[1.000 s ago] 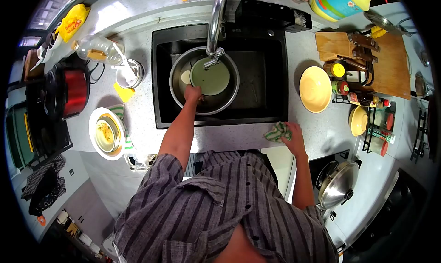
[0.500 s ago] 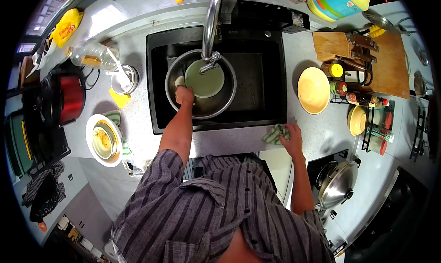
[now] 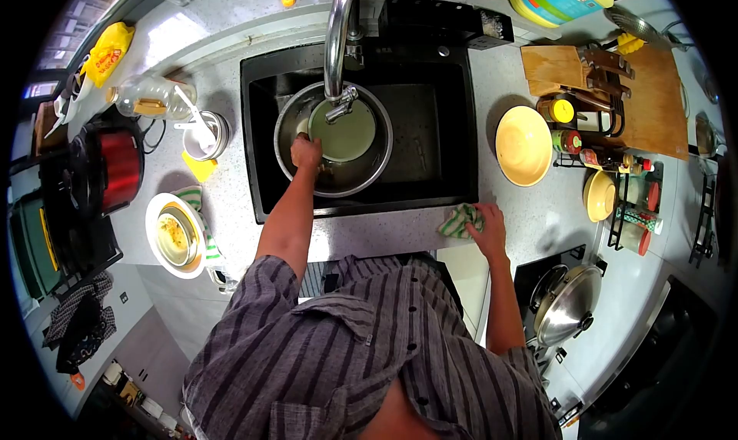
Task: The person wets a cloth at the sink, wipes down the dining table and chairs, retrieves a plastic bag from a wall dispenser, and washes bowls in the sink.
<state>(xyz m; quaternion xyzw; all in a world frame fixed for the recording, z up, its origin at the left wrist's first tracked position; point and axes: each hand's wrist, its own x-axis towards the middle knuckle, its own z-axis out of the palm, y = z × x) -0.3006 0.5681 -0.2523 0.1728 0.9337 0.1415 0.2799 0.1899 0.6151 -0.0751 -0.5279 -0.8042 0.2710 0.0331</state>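
My left hand [image 3: 306, 152] is closed at the left side of a steel basin [image 3: 375, 174] in the black sink [image 3: 453, 132]; what its fingers hold is too small to name. A pale green dish [image 3: 346, 136] lies in the basin, right of that hand and under the faucet [image 3: 336, 48]. On the counter at the sink's front right corner, my right hand [image 3: 489, 228] has its fingers wrapped on a green-and-white striped cloth [image 3: 459, 221].
Right of the sink stand a yellow bowl [image 3: 523, 146], condiment jars [image 3: 563, 111] and a knife block [image 3: 553, 67]. At left are stacked bowls [image 3: 174, 236], cups with a white spoon [image 3: 207, 136], a plastic bottle [image 3: 146, 98] and a red cooker [image 3: 119, 163].
My left hand has shifted left along the basin. A pale piece near its fingers is now mostly hidden. My right hand stays on the cloth. The view has moved slightly.
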